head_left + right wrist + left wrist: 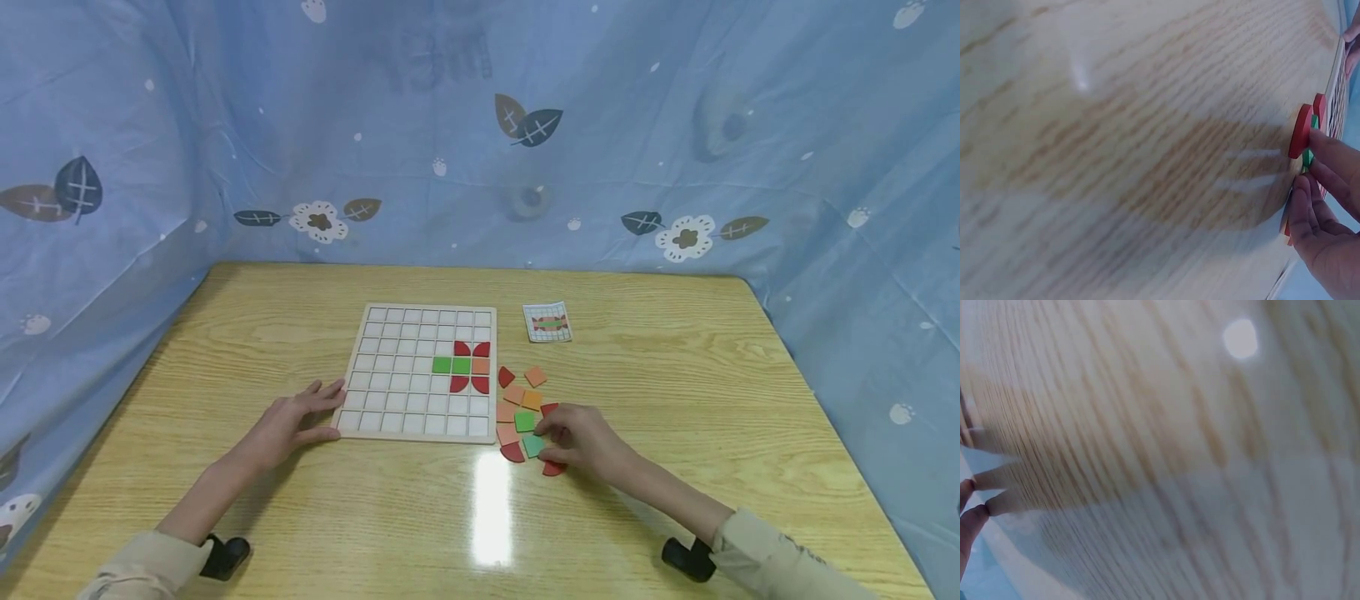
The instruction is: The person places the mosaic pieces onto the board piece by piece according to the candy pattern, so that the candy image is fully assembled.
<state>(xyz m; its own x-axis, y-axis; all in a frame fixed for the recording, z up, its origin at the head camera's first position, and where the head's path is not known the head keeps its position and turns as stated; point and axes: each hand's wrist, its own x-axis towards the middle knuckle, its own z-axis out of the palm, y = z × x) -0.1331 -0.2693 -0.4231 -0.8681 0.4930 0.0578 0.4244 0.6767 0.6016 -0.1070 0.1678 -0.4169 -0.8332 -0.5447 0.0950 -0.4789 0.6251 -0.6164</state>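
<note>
A white gridded board (397, 379) in a light wooden frame carries green squares, an orange square and several red quarter-round tiles at its right side. At its left edge my left hand (296, 421) touches the frame with extended fingers; only fingertips (971, 519) show in the left wrist view. Right of the board, my right hand (585, 437) pinches a green square tile (533, 447) between thumb and fingers. In the right wrist view, that hand (1329, 212) is at the tiles beside a red tile (1300, 131). Some tiles are partly hidden beneath its fingers.
Loose orange squares (506, 412), another green square (524, 422) and red quarter-rounds (512, 452) lie along the board's right edge. A small pattern card (550, 322) lies behind them on the wooden table (660, 358). Blue printed cloth (450, 142) surrounds the table.
</note>
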